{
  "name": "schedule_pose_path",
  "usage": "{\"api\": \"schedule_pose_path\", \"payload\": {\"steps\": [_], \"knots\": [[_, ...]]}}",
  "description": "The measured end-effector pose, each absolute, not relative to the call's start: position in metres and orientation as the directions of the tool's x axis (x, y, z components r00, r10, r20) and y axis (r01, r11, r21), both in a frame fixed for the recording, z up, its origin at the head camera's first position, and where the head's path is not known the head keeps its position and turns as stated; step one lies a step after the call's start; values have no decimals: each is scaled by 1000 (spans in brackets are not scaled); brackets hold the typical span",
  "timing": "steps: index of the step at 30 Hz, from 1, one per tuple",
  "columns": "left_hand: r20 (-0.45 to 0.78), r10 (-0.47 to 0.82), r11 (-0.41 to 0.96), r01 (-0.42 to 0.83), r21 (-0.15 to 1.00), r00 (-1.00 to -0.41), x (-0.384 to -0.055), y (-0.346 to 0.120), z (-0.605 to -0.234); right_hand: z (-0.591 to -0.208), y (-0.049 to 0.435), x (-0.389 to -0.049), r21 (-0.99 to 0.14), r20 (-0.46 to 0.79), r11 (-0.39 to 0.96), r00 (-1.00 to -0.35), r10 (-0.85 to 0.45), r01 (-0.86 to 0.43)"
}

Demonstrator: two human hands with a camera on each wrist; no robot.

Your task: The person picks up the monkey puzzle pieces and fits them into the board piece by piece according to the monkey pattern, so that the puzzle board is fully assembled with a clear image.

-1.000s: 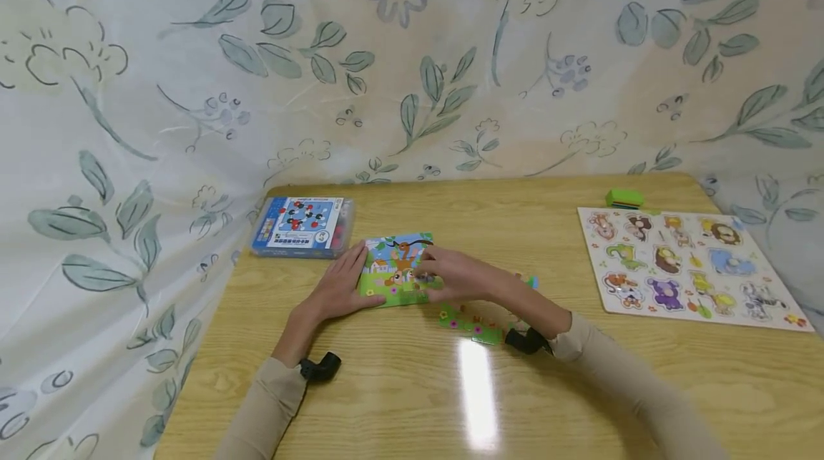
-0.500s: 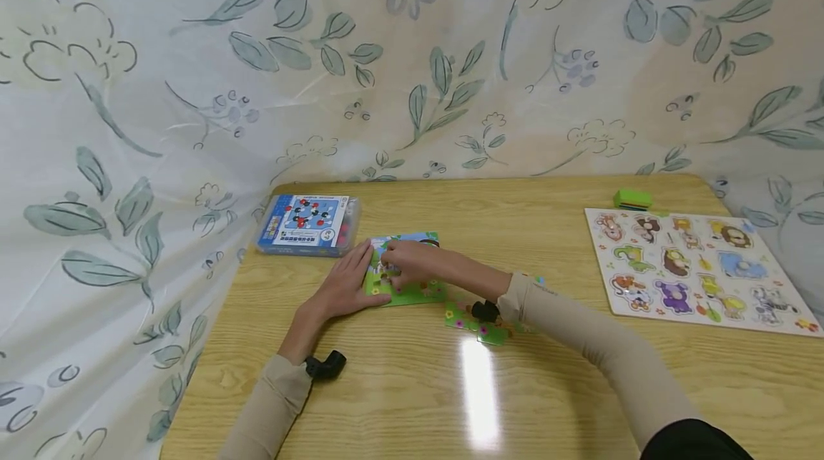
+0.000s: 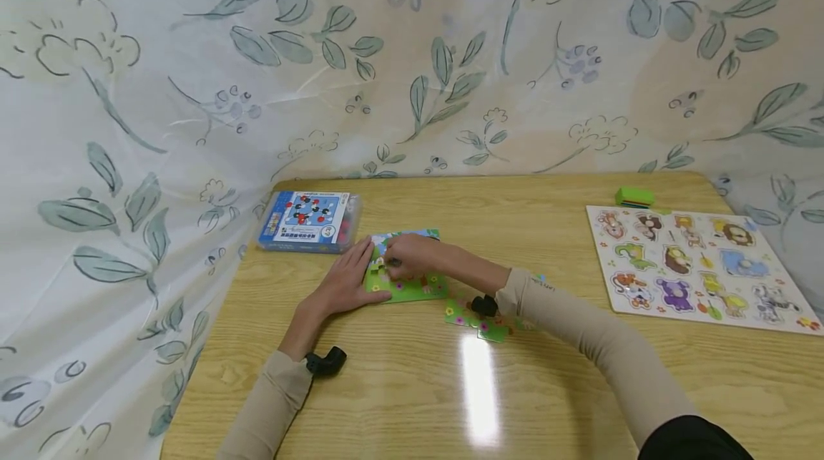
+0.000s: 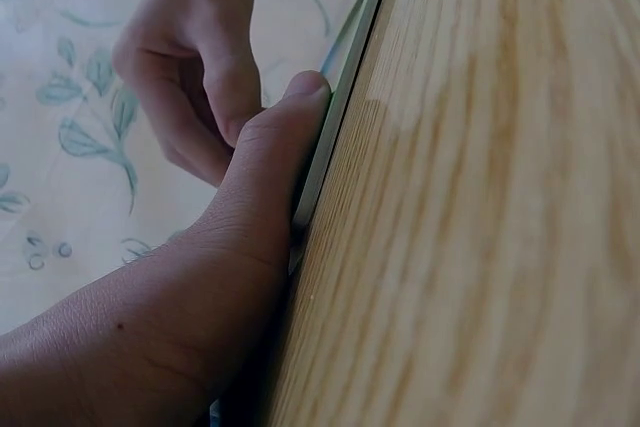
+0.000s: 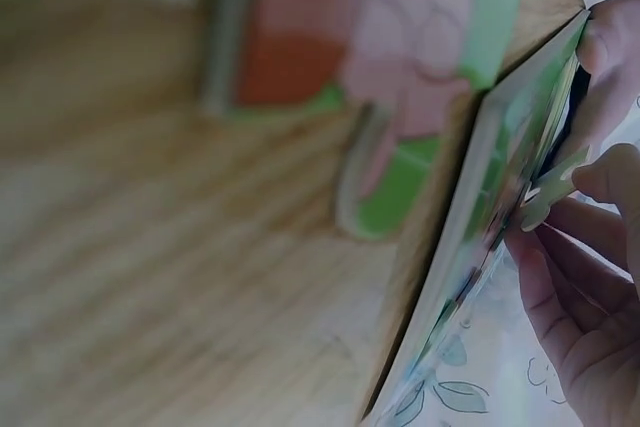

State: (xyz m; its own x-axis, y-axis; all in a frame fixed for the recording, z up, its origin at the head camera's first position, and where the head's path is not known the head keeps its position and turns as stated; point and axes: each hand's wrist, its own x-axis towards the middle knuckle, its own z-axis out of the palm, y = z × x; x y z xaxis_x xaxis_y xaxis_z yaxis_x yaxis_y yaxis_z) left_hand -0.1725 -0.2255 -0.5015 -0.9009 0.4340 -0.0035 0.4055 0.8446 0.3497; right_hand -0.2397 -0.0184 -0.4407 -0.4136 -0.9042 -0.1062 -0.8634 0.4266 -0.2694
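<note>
A green picture puzzle board [image 3: 412, 292] lies on the wooden table. My left hand [image 3: 345, 277] rests along its left side, fingers extended and thumb [image 4: 300, 97] against the near edge. Over the board's left part, my right hand [image 3: 417, 257] pinches a small green puzzle piece [image 5: 552, 189] between thumb and fingers. In the right wrist view, that piece is held tilted, close over the board's surface. Much of the board's picture is hidden behind my right hand. Loose puzzle pieces [image 3: 492, 333] lie to the board's right, partly beneath my right forearm.
A clear plastic case with a blue molecule-picture label [image 3: 310, 217] stands at the back left. To the right lies a white animal peg board [image 3: 692, 260], with a green block-like item [image 3: 634, 197] behind it. A patterned cloth [image 3: 450, 74] hangs behind the table.
My right hand has moved left across the board with the puzzle piece, then stayed over the left part. The left hand has kept its place at the board's left side.
</note>
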Motion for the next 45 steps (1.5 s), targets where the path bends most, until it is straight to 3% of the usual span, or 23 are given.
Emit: {"api": "schedule_pose_path", "payload": {"steps": [16, 24, 38, 45], "knots": [[-20, 429, 848, 396, 352, -903, -173, -225, -500, -443, -19, -247, -252, -112, 341, -322, -940, -906], [-24, 427, 848, 391, 358, -904, -172, -226, -500, -436, -22, -241, -164, -161, 318, -292, -943, -934], [-11, 436, 847, 406, 344, -900, -173, -226, -500, -439, -20, -242, -51, -126, 268, -260, -957, -962], [-5, 438, 843, 409, 349, -899, -173, -226, -501, -434, -23, -240, -59, -162, 270, -258, -953, -961]]}}
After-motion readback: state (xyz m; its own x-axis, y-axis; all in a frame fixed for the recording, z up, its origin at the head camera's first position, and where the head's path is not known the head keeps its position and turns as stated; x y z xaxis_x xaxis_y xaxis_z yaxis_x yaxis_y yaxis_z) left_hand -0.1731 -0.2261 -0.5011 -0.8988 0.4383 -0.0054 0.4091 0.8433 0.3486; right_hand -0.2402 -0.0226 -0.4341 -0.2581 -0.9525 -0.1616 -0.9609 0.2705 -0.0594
